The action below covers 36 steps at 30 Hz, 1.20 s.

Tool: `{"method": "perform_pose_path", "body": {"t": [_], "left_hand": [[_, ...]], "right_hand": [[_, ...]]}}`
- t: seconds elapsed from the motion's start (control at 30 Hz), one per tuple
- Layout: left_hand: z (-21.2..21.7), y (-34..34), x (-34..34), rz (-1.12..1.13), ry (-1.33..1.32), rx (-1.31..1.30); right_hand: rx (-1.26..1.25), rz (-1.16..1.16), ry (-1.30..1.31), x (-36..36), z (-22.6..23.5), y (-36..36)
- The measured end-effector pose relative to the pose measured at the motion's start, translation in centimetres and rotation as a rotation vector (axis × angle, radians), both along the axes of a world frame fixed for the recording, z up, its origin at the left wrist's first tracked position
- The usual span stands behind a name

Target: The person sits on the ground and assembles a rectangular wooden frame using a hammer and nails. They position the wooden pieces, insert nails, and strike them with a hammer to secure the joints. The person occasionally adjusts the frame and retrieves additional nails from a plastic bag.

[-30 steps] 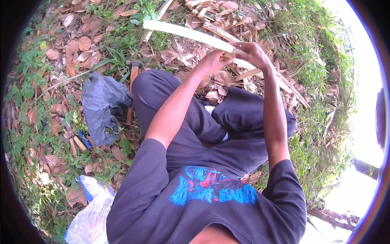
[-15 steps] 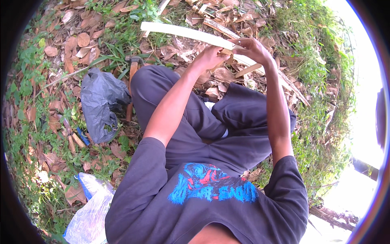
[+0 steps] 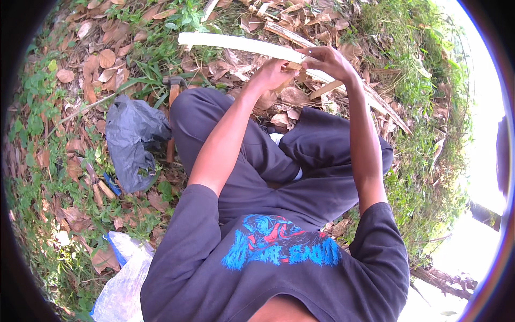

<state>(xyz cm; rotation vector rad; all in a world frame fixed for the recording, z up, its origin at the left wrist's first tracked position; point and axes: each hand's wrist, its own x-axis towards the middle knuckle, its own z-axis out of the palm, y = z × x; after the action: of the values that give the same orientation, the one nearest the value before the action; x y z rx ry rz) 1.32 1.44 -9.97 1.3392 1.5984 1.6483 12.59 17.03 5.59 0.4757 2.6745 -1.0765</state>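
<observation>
A long pale flat strip, apparently wood or bamboo (image 3: 236, 44), stretches leftward from my hands, out past my bent left knee. My left hand (image 3: 272, 75) is closed under its right end, with the fingers curled and partly hidden. Against that same end, my right hand (image 3: 330, 61) is closed, thumb and fingers pinching it. A small tan piece (image 3: 294, 65) shows between the two hands; whether it is part of the strip I cannot tell. Below my hands are dry leaves and split wood pieces (image 3: 326, 90).
Left of my knee lies a hammer (image 3: 174, 88), partly covered by a dark plastic bag (image 3: 134, 137). Wooden-handled tools (image 3: 99, 190) and a blue-handled one (image 3: 111, 184) rest in the grass. A clear-and-blue plastic bag (image 3: 123, 273) sits at lower left. Longer split pieces (image 3: 383, 104) lie ahead to the right.
The strip has shifted slightly left, and its far end sits a little lower in view. My left hand has moved a bit left; my right hand stays at the strip's end.
</observation>
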Motion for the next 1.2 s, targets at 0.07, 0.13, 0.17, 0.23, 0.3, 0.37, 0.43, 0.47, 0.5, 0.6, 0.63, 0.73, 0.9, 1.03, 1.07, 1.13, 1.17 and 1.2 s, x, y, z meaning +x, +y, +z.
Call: {"method": "perform_pose_path", "body": {"t": [0.07,0.13,0.17,0.23,0.3,0.37,0.43,0.47,0.5,0.6,0.63,0.73,0.9,1.03,1.07,1.13,1.17,1.2], "left_hand": [[0.2,-0.1,0.0,0.012,0.05,0.012],[1.0,0.0,0.2,0.027,0.148,0.043],[1.3,-0.1,0.3,-0.017,0.075,-0.008],[2.0,-0.4,0.2,-0.095,-0.065,-0.113],[1.7,-0.5,0.1,-0.093,-0.078,-0.081],[1.3,-0.5,0.0,-0.073,-0.059,-0.021],[1.6,-0.5,0.2,-0.047,-0.014,0.071],[1.7,-0.6,0.3,-0.055,-0.046,0.006],[2.2,-0.9,0.4,-0.066,-0.078,-0.061],[3.8,-2.2,0.0,-0.044,0.017,-0.275],[5.0,-2.4,-0.1,-0.04,0.081,-0.342],[11.9,-5.2,-1.7,-0.12,0.365,-0.777],[16.5,-3.9,-3.5,0.045,0.663,-0.342],[13.1,0.0,-4.8,-0.223,0.646,-0.422],[13.4,-0.2,-4.5,-0.247,0.576,-0.389],[14.5,-1.9,-4.7,-0.218,0.567,-0.359],[14.1,-2.9,-5.7,-0.168,0.56,-0.361],[13.4,-2.3,-5.7,-0.183,0.62,-0.35]], "right_hand": [[-0.005,-0.004,0.001,0.1,-0.3,0.2],[-0.017,-0.004,0.044,0.5,-1.3,1.0],[-0.026,0.002,0.08,0.6,-2.2,1.5],[-0.034,0.023,0.104,0.5,-2.3,1.5],[-0.028,0.047,0.076,0.3,-1.9,1.6],[-0.006,0.064,0.042,-0.2,-1.8,1.7],[0.012,0.07,0.031,-0.1,-1.8,1.8],[0.018,0.073,0.039,-0.2,-1.8,1.8],[0.022,0.074,0.047,-0.1,-1.8,1.7],[0.022,0.089,0.097,-0.2,-1.5,0.8],[0.026,0.084,0.116,0.2,-1.3,0.8],[0.067,0.109,0.22,0.4,-2.6,0.9],[0.076,0.081,0.127,0.0,-1.6,-0.1],[0.023,0.144,0.187,1.0,-4.5,2.4],[0.043,0.159,0.22,1.0,-5.6,2.7],[0.114,0.206,0.268,-1.6,-6.6,2.1],[0.083,0.283,0.33,-3.6,-6.3,1.5],[0.081,0.281,0.432,-4.4,-9.0,2.4]]}}
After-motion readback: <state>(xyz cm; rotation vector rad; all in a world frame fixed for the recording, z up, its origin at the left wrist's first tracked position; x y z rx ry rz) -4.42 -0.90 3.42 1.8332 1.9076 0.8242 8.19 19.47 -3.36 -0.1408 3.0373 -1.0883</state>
